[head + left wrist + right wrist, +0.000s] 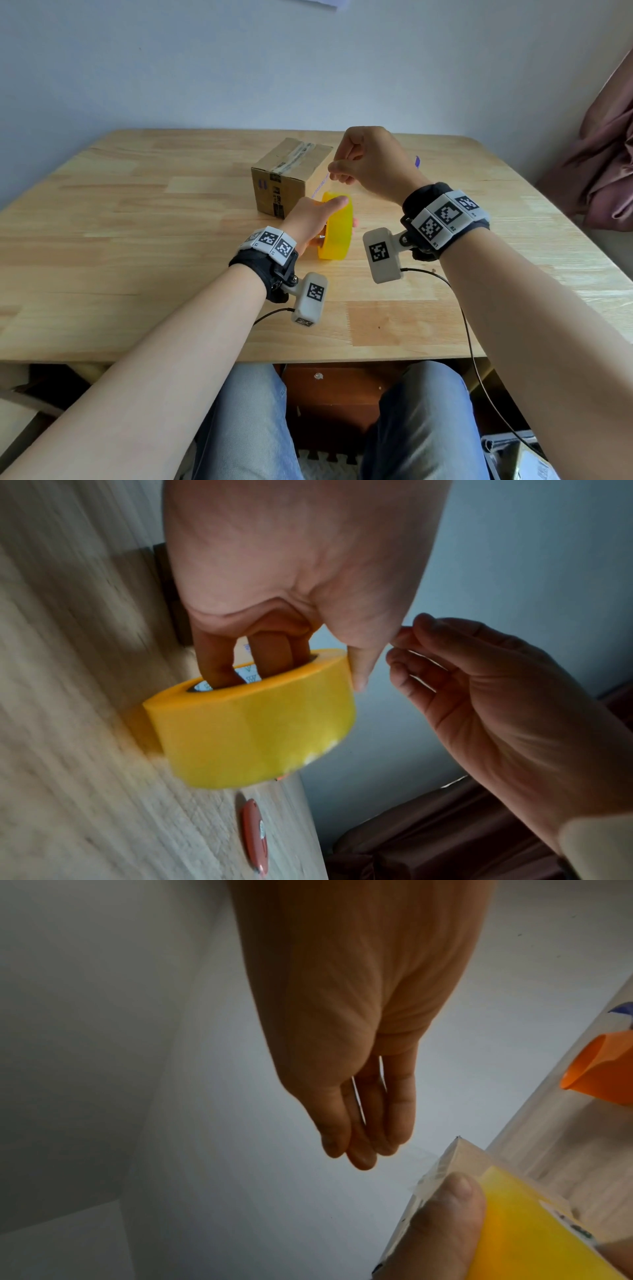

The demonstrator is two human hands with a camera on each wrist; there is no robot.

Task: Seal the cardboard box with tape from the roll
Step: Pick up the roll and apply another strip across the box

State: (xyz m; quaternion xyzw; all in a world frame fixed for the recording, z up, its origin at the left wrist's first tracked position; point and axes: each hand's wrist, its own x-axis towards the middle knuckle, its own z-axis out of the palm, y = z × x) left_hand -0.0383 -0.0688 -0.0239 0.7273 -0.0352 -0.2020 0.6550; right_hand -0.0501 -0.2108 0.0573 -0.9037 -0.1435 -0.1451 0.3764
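Left hand point(310, 219) grips the roll point(337, 228) on the bench, just near the box point(291, 174). Right hand point(368, 162) pinches the tape end point(320, 186). I'd pull it slow and straight, roll pinned.

Left hand point(310, 219) held low with fingers point(219, 666) curled; right hand point(371, 161) raised, fingertips pinched.

Wooden table point(137, 274), pale wall point(205, 68) (daylit)

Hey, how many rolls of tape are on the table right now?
1. The yellow tape roll stands on edge on the table just in front of the cardboard box, held by the left hand. The hands could hide another.
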